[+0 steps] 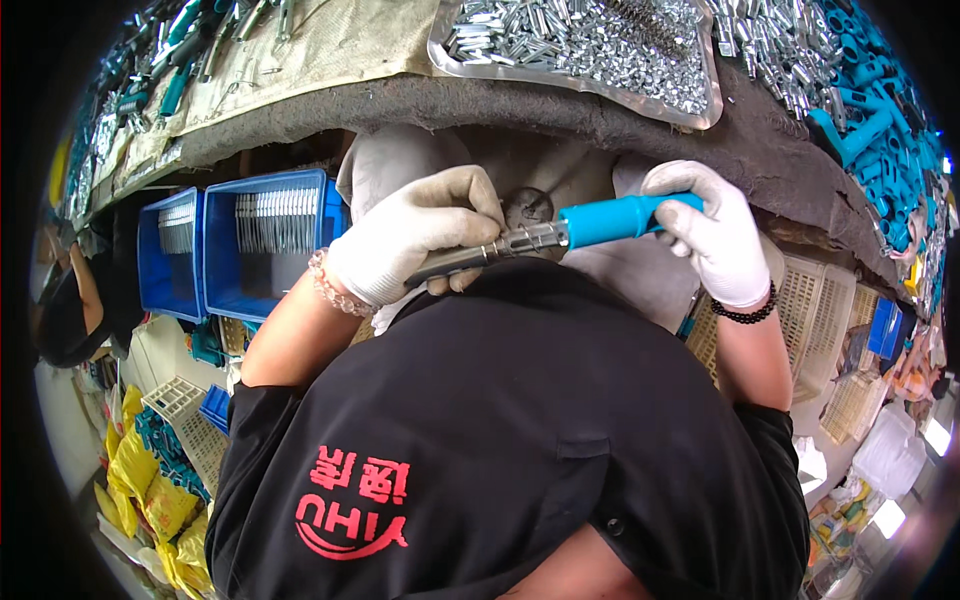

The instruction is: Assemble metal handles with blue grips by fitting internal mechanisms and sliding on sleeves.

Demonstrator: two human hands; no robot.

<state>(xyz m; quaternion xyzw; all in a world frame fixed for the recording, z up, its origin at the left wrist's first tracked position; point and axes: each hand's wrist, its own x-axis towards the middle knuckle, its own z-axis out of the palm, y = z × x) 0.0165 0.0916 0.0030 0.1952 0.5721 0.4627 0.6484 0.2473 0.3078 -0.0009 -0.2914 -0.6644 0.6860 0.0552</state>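
In front of my chest, both gloved hands hold one long piece, metal at its left end and teal at its right. My left hand [425, 225] is closed around a dark metal rod [530, 238] with a coil-like spring section showing near the joint. A teal plastic tubular handle [610, 220] meets the rod's end; how far the rod goes inside is hidden. My right hand [715, 230] grips the handle's far end between thumb and fingers. The piece lies nearly level, its right end slightly farther from me.
Ahead runs a cloth-covered bench edge [390, 103] with a metal tray [575, 72] of small shiny parts. Teal plastic handles [880, 150] are heaped at the far right. Blue bins [265, 190] with rows of metal pieces stand at left; a cream crate [815, 320] is at right.
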